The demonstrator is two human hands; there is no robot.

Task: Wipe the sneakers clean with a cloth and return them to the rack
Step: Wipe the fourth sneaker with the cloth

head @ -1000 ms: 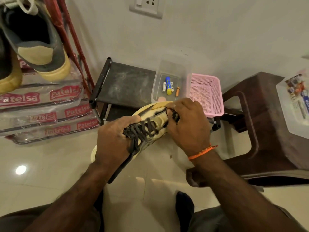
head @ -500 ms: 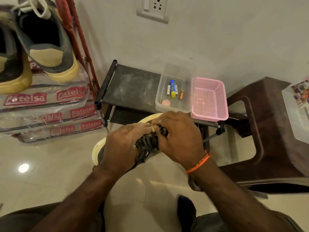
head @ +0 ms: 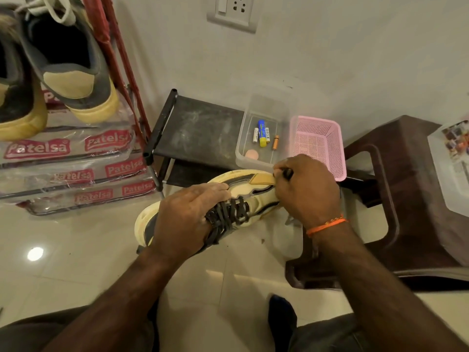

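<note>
I hold a cream and tan sneaker (head: 247, 191) with dark laces (head: 228, 217) on its side over the floor, in front of the low black rack (head: 198, 130). My left hand (head: 185, 219) grips it across the middle, fingers over the laces. My right hand (head: 307, 191) sits curled at the heel end beside the tan tab. It pinches a small dark piece, seemingly the cloth (head: 286, 173), most of it hidden in the fist. Two more sneakers (head: 73, 80) rest at the upper left by a red frame (head: 119, 59).
On the black rack stand a clear box (head: 264, 163) with batteries and a pink basket (head: 317, 146). A brown plastic stool (head: 406, 199) is at the right, wrapped "Patelsa" packs (head: 76, 171) at the left. Pale floor tiles (head: 76, 262) lie below.
My right hand has slid from the laces to the heel end, uncovering the sneaker's cream side. My left hand keeps its grip on the sneaker.
</note>
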